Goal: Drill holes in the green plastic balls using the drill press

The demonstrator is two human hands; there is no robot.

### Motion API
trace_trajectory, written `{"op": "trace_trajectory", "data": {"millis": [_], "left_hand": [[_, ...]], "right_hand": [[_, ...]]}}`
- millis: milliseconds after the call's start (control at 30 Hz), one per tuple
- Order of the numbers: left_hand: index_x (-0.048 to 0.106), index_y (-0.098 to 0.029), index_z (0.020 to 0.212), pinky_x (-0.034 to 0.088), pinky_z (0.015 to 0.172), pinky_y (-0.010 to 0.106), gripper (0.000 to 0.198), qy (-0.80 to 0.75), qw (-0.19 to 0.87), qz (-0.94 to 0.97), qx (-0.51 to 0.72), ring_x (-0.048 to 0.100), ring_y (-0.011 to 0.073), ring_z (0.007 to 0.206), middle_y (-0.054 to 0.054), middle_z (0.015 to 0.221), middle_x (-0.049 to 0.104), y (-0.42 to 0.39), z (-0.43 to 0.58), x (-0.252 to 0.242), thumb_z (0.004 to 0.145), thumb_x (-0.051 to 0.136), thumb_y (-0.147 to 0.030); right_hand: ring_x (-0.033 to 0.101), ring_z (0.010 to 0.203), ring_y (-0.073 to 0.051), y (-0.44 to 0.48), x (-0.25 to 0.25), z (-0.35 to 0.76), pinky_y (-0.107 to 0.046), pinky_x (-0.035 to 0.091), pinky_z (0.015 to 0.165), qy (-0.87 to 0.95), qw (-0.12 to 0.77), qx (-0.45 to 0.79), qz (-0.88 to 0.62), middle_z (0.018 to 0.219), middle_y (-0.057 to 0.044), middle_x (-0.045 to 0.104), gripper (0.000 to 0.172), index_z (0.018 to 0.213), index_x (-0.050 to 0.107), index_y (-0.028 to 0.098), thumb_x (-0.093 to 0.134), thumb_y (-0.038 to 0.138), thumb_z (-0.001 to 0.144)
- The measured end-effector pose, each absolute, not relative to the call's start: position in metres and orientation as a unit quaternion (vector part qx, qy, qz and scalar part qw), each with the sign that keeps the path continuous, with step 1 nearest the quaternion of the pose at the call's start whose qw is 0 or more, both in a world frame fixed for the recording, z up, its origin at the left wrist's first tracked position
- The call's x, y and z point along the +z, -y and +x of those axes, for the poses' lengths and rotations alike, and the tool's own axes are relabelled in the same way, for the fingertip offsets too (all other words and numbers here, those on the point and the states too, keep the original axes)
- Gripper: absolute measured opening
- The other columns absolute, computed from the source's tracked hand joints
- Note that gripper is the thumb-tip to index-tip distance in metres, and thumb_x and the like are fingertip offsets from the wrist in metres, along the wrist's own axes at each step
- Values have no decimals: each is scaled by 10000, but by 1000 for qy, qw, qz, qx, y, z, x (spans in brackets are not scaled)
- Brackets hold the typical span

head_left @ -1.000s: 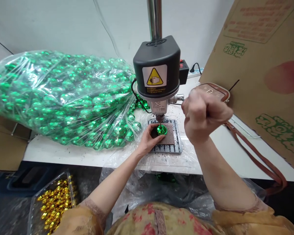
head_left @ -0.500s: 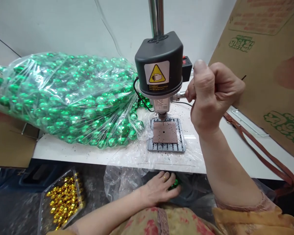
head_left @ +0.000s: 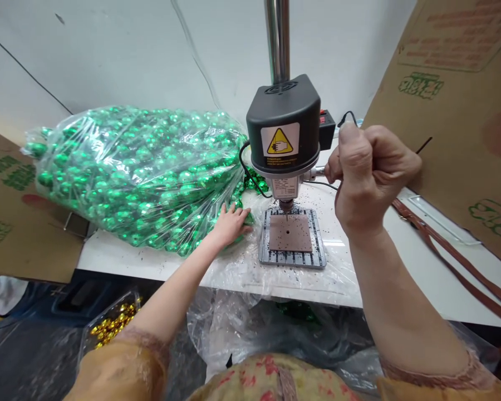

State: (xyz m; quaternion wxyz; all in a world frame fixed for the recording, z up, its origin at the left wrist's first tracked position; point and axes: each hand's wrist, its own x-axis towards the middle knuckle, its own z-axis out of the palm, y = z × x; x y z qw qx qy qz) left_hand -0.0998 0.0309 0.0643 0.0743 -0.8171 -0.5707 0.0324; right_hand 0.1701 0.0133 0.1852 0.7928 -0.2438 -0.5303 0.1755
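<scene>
A small bench drill [head_left: 284, 133] with a black head stands on the white table [head_left: 121, 256]; its bit hangs above a brown pad [head_left: 290, 233] on a slotted metal base. My right hand [head_left: 369, 172] is closed in a fist around the drill's side lever. My left hand [head_left: 229, 223] reaches into the open mouth of a big clear bag of green faceted balls [head_left: 137, 172], fingers among the balls; whether it holds one is hidden.
A cardboard sheet [head_left: 455, 106] leans at the right with a brown strap [head_left: 455, 259] lying below it. A clear box of gold balls [head_left: 112, 323] sits low at the left. A plastic bag [head_left: 275, 328] hangs under the table's front edge. Dark shavings dot the table.
A second ago my left hand held a green ball under the lowered drill. It then dropped below the table's edge, and now it is up at the bag. The drill head rose.
</scene>
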Motion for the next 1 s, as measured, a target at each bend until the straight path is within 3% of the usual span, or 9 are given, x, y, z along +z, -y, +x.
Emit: {"op": "trace_trajectory", "data": {"millis": [67, 167, 300, 433, 533, 633, 733, 833, 1000], "left_hand": [[649, -190, 1347, 287, 1257, 670, 420, 570, 98, -816, 17, 608, 395, 1336, 177, 1232, 742, -41, -102, 59, 967, 688, -367], [719, -209, 1027, 287, 1263, 622, 163, 552, 103, -824, -71, 694, 305, 1035, 106, 926, 748, -51, -102, 51, 992, 653, -353], [593, -248, 678, 370, 1221, 559, 344, 464, 17, -870, -163, 623, 231, 802, 8, 647, 593, -49, -101, 45, 925, 735, -439], [538, -247, 571, 428, 1145, 558, 441, 473, -5, -860, -191, 612, 232, 749, 19, 615, 551, -33, -101, 45, 971, 633, -407], [622, -224, 637, 475, 1032, 523, 392, 569, 48, -808, -145, 666, 275, 795, 82, 694, 631, -26, -103, 53, 1012, 557, -317], [728, -188, 999, 500, 903, 434, 137, 630, 66, -770, -75, 709, 304, 902, 135, 974, 727, -31, -100, 67, 986, 596, -224], [660, -214, 1294, 497, 889, 398, 432, 644, 50, -763, -19, 713, 320, 1011, 141, 1209, 702, -42, -88, 74, 873, 738, -151], [674, -237, 1269, 498, 942, 421, 598, 641, 36, -767, 10, 676, 354, 1096, 123, 1158, 705, -52, -74, 72, 722, 842, -64], [600, -201, 1392, 494, 1028, 480, 569, 642, 71, -757, -97, 593, 370, 1210, 183, 1283, 623, -45, -70, 71, 848, 684, -61]], "right_hand": [[491, 583, -188, -12, 186, 170, -399, 336, 562, 534, 793, 162, -243, 561, 0, 461, 460, 604, 499, 283, 621, 567, 944], [438, 531, -180, -11, 188, 169, -403, 306, 534, 533, 800, 133, -242, 533, 5, 413, 463, 601, 479, 281, 613, 553, 952], [367, 482, -150, -8, 191, 168, -390, 270, 522, 536, 808, 118, -215, 516, 22, 352, 473, 590, 404, 258, 625, 430, 970], [340, 468, -110, -6, 192, 169, -352, 276, 513, 550, 799, 110, -217, 512, 36, 380, 486, 596, 370, 239, 621, 391, 984], [332, 469, -101, -7, 192, 169, -342, 290, 521, 545, 805, 113, -204, 515, 42, 382, 496, 594, 368, 237, 641, 406, 972], [339, 466, -113, -6, 191, 168, -354, 275, 520, 541, 808, 124, -197, 508, 38, 389, 494, 582, 385, 241, 645, 409, 967], [362, 462, -126, -5, 191, 168, -368, 252, 511, 539, 808, 132, -197, 496, 31, 395, 492, 566, 397, 244, 646, 384, 967], [374, 457, -121, -4, 192, 168, -371, 258, 503, 536, 810, 122, -203, 496, 30, 409, 495, 558, 397, 244, 647, 364, 968], [356, 467, -92, -5, 191, 168, -336, 265, 507, 546, 807, 112, -193, 506, 38, 377, 528, 570, 349, 222, 640, 389, 978]]}}
